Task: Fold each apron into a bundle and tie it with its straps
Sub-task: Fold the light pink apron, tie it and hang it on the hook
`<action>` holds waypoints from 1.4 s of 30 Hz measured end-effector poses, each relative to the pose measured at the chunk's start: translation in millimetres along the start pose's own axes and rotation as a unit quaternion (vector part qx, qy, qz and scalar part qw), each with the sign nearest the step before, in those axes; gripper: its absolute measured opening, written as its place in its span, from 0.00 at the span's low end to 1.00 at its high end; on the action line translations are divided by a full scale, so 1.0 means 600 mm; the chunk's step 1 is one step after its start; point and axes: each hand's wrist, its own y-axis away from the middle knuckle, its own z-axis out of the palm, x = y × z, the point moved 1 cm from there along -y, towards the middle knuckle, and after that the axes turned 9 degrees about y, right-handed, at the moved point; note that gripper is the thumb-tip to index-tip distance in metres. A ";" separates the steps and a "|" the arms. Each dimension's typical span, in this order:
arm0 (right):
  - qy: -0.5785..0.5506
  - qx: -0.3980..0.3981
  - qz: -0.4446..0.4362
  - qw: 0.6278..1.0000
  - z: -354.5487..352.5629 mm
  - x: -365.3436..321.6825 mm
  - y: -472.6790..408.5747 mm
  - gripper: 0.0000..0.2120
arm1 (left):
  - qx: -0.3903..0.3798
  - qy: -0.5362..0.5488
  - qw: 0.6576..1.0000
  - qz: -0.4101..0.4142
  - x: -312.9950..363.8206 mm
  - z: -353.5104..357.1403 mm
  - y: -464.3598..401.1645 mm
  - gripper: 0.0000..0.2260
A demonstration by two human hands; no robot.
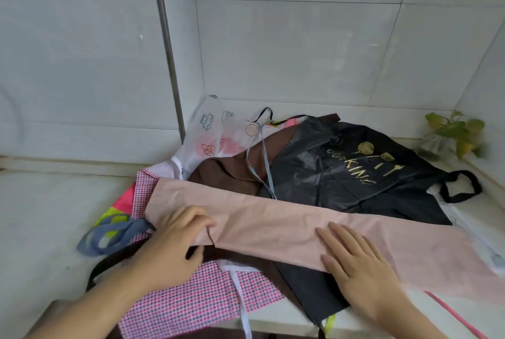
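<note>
Head view: pink apron (273,221), long folded strip.

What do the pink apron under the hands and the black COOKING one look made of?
The pink apron looks like matte woven cloth, perhaps cotton: soft folds, no shine. The black apron looks like a slick synthetic, maybe coated: it shows glossy highlights and crisp creases. Neither can be confirmed by sight.
</note>
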 end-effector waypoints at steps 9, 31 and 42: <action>-0.017 -0.051 -0.007 0.999 -0.030 -0.009 0.003 0.32 | 0.136 -0.159 0.975 0.071 -0.059 -0.029 0.024 0.23; -0.034 -0.105 0.120 0.987 -0.036 0.098 0.025 0.39 | -0.104 -0.098 0.986 -0.091 0.132 0.139 -0.114 0.45; -0.058 -0.110 0.305 0.944 -0.046 0.252 0.065 0.37 | -0.115 -0.125 0.980 -0.099 0.136 0.141 -0.114 0.44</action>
